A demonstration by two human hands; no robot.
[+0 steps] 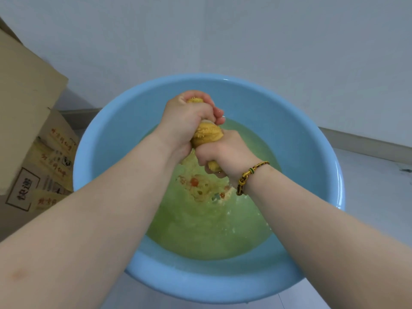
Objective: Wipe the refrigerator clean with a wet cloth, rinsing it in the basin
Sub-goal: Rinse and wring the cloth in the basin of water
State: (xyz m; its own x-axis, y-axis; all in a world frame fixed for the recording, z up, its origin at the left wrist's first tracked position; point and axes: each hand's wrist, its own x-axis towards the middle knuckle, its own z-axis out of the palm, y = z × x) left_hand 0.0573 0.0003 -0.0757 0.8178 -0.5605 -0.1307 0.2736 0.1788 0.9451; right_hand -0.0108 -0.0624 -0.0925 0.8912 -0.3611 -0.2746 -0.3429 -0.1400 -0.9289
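Both hands are curled tight round a yellow cloth point(207, 135), twisted into a short thick roll above a blue basin point(93, 152). From the head camera, the left hand point(189, 118) grips the far end of the roll, just toward 12 o'clock of the frame's centre, with a tuft of cloth poking out past its thumb. The right hand point(224, 156) grips the near end, touching the left hand's heel, and a stub of cloth shows under its fingers. A woven yellow and dark bracelet point(249, 177) sits on the right wrist. Greenish water point(211, 233) fills the basin's bottom, from the centre down to 6 o'clock. Under the hands lies a pale patch with red and green specks; whether it is cloth or a print cannot be told. Cardboard boxes point(33, 121) with printed characters stand at 9 o'clock, just beside the basin, on a pale floor point(367, 181) below a white wall point(289, 41).
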